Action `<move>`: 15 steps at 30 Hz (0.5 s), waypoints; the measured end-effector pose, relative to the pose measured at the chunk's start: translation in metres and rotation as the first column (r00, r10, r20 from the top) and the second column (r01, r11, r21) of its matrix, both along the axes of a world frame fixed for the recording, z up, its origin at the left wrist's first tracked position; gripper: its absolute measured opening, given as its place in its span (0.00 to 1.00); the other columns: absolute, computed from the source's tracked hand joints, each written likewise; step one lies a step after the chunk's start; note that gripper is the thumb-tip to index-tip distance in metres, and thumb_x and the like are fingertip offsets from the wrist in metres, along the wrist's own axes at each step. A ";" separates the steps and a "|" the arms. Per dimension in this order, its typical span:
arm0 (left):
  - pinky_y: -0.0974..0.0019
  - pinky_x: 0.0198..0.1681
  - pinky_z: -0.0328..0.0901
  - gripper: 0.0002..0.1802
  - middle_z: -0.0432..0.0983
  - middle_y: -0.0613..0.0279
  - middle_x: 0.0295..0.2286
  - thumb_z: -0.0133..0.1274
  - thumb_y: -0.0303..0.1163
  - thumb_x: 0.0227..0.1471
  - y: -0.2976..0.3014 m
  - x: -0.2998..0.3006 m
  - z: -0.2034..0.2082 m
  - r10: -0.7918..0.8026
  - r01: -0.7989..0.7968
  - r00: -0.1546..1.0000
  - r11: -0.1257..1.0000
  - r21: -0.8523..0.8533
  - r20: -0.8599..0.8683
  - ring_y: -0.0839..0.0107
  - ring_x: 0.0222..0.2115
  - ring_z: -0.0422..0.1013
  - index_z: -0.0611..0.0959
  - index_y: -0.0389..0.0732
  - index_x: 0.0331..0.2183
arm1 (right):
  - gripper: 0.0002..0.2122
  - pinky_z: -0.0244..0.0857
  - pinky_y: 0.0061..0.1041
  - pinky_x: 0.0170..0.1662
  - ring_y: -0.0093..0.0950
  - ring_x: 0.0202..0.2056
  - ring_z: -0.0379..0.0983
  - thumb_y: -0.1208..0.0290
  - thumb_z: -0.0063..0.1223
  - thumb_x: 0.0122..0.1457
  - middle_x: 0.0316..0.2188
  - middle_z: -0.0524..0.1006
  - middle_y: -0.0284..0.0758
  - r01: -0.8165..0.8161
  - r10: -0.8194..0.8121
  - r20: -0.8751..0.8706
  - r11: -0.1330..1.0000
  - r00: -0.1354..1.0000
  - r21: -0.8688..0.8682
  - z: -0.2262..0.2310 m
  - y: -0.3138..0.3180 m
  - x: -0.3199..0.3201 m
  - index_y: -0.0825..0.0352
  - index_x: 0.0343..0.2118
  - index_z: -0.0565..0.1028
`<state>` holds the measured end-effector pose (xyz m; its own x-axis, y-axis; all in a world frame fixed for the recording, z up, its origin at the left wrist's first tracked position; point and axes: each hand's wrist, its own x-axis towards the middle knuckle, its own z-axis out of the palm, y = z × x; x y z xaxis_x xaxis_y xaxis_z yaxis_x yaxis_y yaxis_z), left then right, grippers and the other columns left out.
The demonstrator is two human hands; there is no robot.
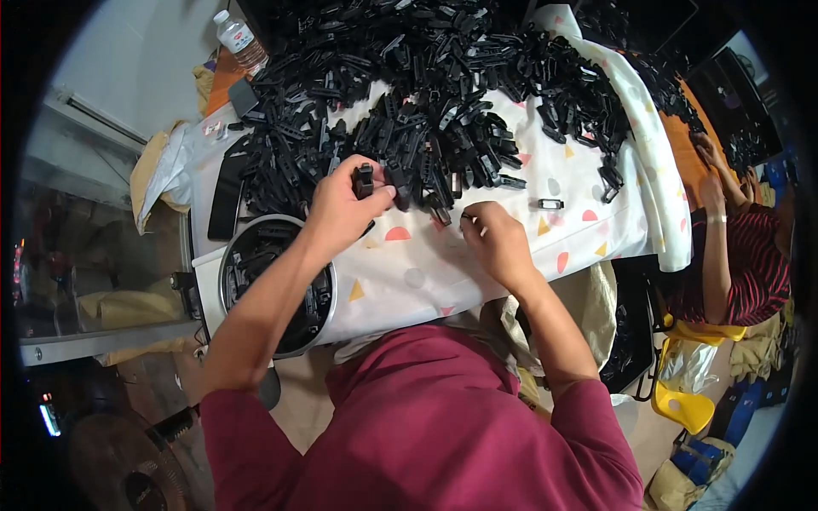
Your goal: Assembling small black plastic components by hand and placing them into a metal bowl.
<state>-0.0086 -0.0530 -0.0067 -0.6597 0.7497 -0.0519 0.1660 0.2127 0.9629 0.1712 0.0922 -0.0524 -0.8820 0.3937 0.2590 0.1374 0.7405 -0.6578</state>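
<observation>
My left hand (342,204) is closed around a small black plastic part (364,180), held upright just in front of a big heap of similar black parts (400,128). To its right, my right hand (498,243) hovers low over the patterned white tablecloth (477,285) with thumb and forefinger pinched together. A tiny dark bit shows at those fingertips, too small to name. Under my left forearm stands a round metal-rimmed bowl (333,298) holding more black parts. A lone small part with a pale centre (551,204) lies on the cloth to the right.
A black phone (226,198) lies at the table's left edge. A water bottle (242,43) stands at the far left. On the right, another person (733,255) in a striped top works at an orange table, near a yellow chair (684,407). A fan (136,477) stands at lower left.
</observation>
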 end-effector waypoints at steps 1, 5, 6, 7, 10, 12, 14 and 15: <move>0.75 0.28 0.64 0.10 0.71 0.66 0.25 0.53 0.21 0.44 0.003 0.010 0.005 0.048 -0.074 0.974 0.991 0.112 0.221 0.79 0.24 0.68 0.72 0.38 0.32 | 0.07 0.69 0.22 0.28 0.25 0.30 0.72 0.83 0.46 0.52 0.33 0.69 0.36 0.095 -0.151 -0.076 0.866 0.986 -0.491 0.013 -0.010 -0.002 0.68 0.34 0.69; 0.73 0.31 0.65 0.11 0.72 0.65 0.30 0.53 0.19 0.43 -0.005 0.036 0.001 0.034 -0.123 0.945 0.959 0.255 0.325 0.79 0.29 0.68 0.71 0.38 0.32 | 0.11 0.74 0.25 0.31 0.33 0.33 0.74 0.87 0.47 0.50 0.36 0.68 0.39 -0.373 -0.268 -0.510 0.428 0.817 -0.823 0.050 -0.044 -0.002 0.74 0.38 0.69; 0.73 0.35 0.65 0.11 0.72 0.63 0.31 0.53 0.19 0.43 -0.008 0.042 -0.001 0.020 -0.084 0.977 0.952 0.294 0.213 0.78 0.32 0.68 0.70 0.38 0.31 | 0.10 0.74 0.25 0.32 0.33 0.33 0.74 0.87 0.47 0.51 0.37 0.68 0.39 -0.371 -0.286 -0.509 0.420 0.812 -0.828 0.051 -0.053 -0.005 0.74 0.37 0.70; 0.73 0.38 0.65 0.10 0.73 0.60 0.32 0.53 0.19 0.44 -0.009 0.046 -0.002 0.009 -0.041 0.995 0.943 0.331 0.099 0.78 0.35 0.68 0.69 0.38 0.30 | 0.09 0.74 0.26 0.33 0.33 0.34 0.74 0.87 0.47 0.51 0.38 0.68 0.39 -0.369 -0.305 -0.508 0.414 0.805 -0.832 0.051 -0.060 -0.009 0.75 0.36 0.71; 0.67 0.43 0.64 0.14 0.73 0.49 0.38 0.53 0.19 0.46 -0.010 0.052 0.005 -0.169 0.094 0.983 0.813 0.574 0.079 0.69 0.38 0.70 0.66 0.37 0.34 | 0.07 0.74 0.26 0.34 0.31 0.32 0.73 0.87 0.48 0.51 0.38 0.67 0.39 -0.386 -0.350 -0.542 0.424 0.764 -0.819 0.047 -0.065 -0.010 0.75 0.34 0.71; 0.65 0.43 0.65 0.16 0.72 0.47 0.38 0.55 0.20 0.45 -0.014 0.049 0.008 -0.160 0.212 0.977 0.797 0.566 -0.141 0.65 0.39 0.70 0.66 0.37 0.34 | 0.07 0.73 0.27 0.34 0.30 0.31 0.73 0.88 0.49 0.50 0.38 0.67 0.39 -0.402 -0.354 -0.561 0.431 0.748 -0.808 0.048 -0.068 -0.006 0.75 0.33 0.71; 0.64 0.44 0.65 0.21 0.72 0.47 0.38 0.59 0.23 0.42 -0.013 0.049 0.011 -0.170 0.307 0.945 0.758 0.576 -0.280 0.64 0.39 0.71 0.67 0.35 0.38 | 0.07 0.73 0.26 0.35 0.29 0.31 0.72 0.88 0.49 0.50 0.38 0.67 0.39 -0.398 -0.346 -0.581 0.473 0.736 -0.786 0.049 -0.069 -0.003 0.75 0.32 0.71; 0.64 0.44 0.65 0.21 0.72 0.47 0.38 0.59 0.23 0.42 -0.014 0.052 0.014 -0.173 0.310 0.944 0.754 0.579 -0.280 0.64 0.39 0.71 0.67 0.35 0.38 | 0.07 0.72 0.25 0.36 0.29 0.32 0.72 0.89 0.49 0.50 0.38 0.67 0.39 -0.396 -0.336 -0.601 0.511 0.725 -0.763 0.050 -0.068 -0.001 0.75 0.32 0.72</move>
